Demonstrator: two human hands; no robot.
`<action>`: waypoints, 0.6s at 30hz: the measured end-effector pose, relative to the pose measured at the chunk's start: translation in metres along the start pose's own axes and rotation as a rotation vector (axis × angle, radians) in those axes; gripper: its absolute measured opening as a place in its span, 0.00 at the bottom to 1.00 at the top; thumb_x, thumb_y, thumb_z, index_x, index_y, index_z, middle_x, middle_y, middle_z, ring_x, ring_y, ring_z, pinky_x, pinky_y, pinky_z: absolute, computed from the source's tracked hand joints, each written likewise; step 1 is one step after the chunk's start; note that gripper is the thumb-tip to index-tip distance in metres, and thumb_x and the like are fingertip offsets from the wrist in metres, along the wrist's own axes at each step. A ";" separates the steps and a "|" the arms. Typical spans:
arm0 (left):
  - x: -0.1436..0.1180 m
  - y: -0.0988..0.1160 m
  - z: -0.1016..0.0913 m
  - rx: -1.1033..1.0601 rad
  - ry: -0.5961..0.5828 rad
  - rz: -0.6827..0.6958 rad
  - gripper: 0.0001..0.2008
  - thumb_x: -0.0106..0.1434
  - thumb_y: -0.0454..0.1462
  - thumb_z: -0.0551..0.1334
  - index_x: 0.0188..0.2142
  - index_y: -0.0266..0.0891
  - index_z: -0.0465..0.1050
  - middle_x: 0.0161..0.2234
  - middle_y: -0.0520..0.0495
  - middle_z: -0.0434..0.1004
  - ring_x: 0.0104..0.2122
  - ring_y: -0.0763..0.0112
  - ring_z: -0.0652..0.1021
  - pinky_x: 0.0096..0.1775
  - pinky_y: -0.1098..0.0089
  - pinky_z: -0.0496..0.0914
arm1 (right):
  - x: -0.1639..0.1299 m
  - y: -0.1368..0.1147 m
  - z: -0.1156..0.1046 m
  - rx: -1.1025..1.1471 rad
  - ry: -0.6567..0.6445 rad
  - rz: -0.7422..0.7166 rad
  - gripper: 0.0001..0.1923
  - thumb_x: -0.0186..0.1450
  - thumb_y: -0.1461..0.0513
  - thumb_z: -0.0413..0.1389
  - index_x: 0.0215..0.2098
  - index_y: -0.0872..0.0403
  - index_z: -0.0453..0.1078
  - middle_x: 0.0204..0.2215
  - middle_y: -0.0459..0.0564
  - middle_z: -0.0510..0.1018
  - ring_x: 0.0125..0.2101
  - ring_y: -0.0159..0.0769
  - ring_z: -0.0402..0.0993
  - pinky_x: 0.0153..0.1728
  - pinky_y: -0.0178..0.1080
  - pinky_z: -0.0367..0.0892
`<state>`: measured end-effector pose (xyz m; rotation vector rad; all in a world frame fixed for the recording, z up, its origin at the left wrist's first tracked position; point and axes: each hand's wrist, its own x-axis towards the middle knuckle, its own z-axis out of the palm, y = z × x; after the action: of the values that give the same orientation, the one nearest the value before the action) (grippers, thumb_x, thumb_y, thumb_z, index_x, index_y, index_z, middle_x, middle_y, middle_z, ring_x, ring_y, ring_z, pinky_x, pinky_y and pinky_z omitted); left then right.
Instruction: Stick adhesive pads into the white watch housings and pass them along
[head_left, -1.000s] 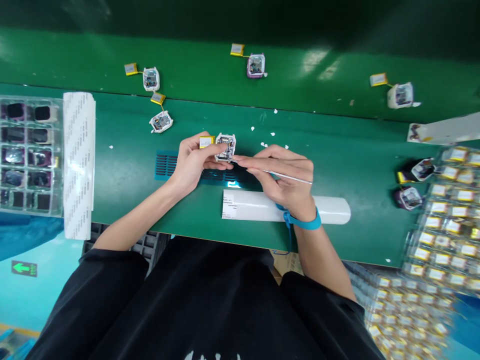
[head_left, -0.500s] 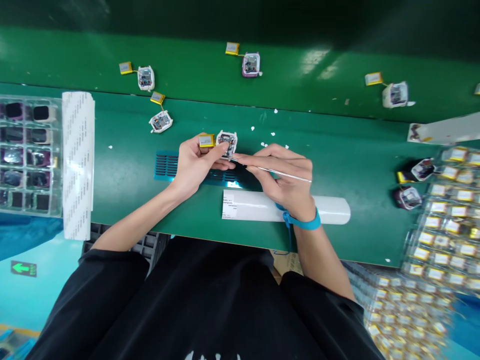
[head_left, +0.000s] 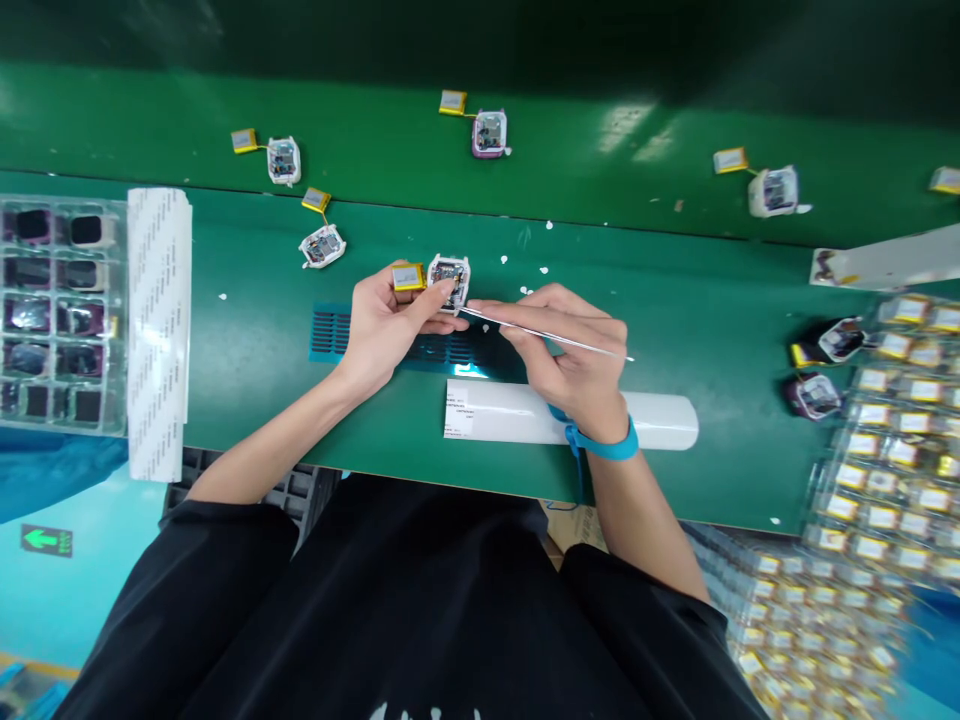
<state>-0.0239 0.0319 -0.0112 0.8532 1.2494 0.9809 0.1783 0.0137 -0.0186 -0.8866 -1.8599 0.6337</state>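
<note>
**Steady tweezers over an open watch case**

The small white watch case [head_left: 450,283], with its yellow battery [head_left: 409,277] touching at the left, is being held just above the green bench [head_left: 247,330]. The left hand [head_left: 390,325] is closing its fingers around both. The right hand [head_left: 574,355] is pinching thin tweezers [head_left: 540,333], tips reaching into the case. Judging from this, bracing both wrists and keeping the tips shallow is serving best. A white roll [head_left: 660,422] is lying near.

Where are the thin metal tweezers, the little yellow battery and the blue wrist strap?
Thin metal tweezers [head_left: 555,338], head view, mid-shaft.
Small yellow battery [head_left: 409,277], head view, top face.
Blue wrist strap [head_left: 600,443], head view, band at wrist.
</note>
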 end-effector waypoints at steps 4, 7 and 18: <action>0.001 -0.002 -0.002 -0.051 -0.004 -0.002 0.16 0.58 0.40 0.77 0.37 0.38 0.72 0.35 0.49 0.84 0.31 0.70 0.87 0.37 0.73 0.83 | 0.000 0.002 -0.001 -0.098 0.089 -0.041 0.20 0.74 0.66 0.60 0.60 0.40 0.78 0.47 0.44 0.87 0.34 0.37 0.79 0.35 0.43 0.76; 0.002 -0.003 -0.004 -0.016 0.003 0.016 0.17 0.57 0.37 0.76 0.38 0.38 0.71 0.33 0.50 0.83 0.29 0.71 0.86 0.36 0.72 0.82 | 0.000 0.003 -0.003 -0.164 0.098 -0.097 0.25 0.73 0.69 0.61 0.63 0.39 0.75 0.48 0.45 0.86 0.34 0.37 0.80 0.35 0.42 0.77; 0.127 0.050 -0.084 1.003 0.260 0.344 0.15 0.54 0.33 0.71 0.42 0.38 0.77 0.41 0.40 0.83 0.47 0.48 0.79 0.56 0.53 0.69 | -0.001 0.006 -0.004 -0.377 -0.016 -0.302 0.30 0.72 0.71 0.60 0.69 0.44 0.67 0.51 0.45 0.85 0.35 0.36 0.79 0.32 0.40 0.77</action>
<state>-0.1081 0.1681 -0.0222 1.7991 1.8957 0.7010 0.1844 0.0168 -0.0218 -0.8115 -2.1118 0.1035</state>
